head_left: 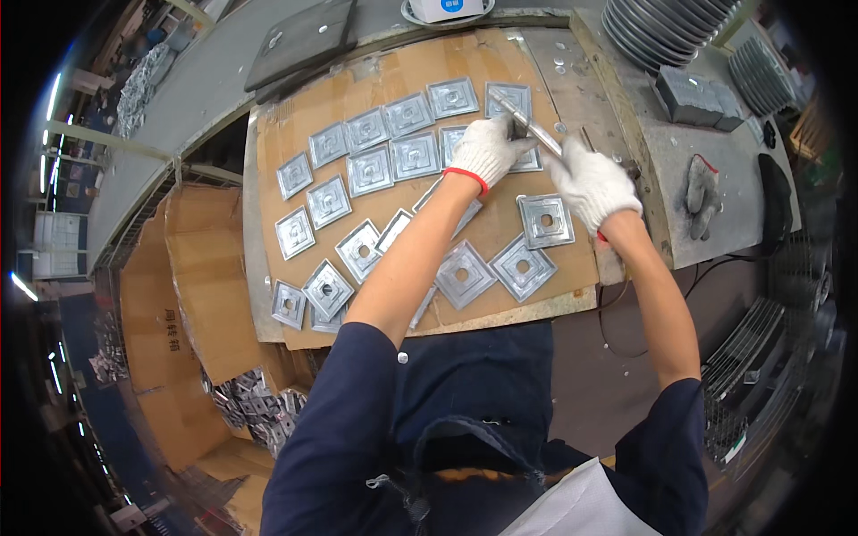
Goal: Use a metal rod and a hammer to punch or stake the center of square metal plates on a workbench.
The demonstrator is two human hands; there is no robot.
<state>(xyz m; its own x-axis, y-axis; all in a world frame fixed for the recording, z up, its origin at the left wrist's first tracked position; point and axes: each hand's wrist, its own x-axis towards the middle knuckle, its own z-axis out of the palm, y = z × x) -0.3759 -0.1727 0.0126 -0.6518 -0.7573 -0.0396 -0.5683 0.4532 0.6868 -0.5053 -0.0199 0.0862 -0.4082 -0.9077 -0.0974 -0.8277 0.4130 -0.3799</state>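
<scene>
Both my hands wear white knitted gloves with red cuffs. Between them, over the far right part of the cardboard, a long thin silver metal piece [541, 136] slants; whether it is a bar or a plate seen edge-on I cannot tell. My left hand [487, 152] is closed, its darkened fingertips against the piece. My right hand [594, 183], slightly blurred, closes around its lower right end. Beneath and around them lie square silver metal plates [416, 155] with stepped rims. Nearer plates [523, 266] have a round hole in the middle. My left forearm hides several plates.
Cardboard [572, 284] covers the bench. A dark flat board [299, 45] lies at the far left, a white box [442, 9] at the back. On the right stand stacked metal rings [666, 31], grey blocks [693, 96] and a grey glove [703, 196]. A carton of metal parts [246, 402] stands lower left.
</scene>
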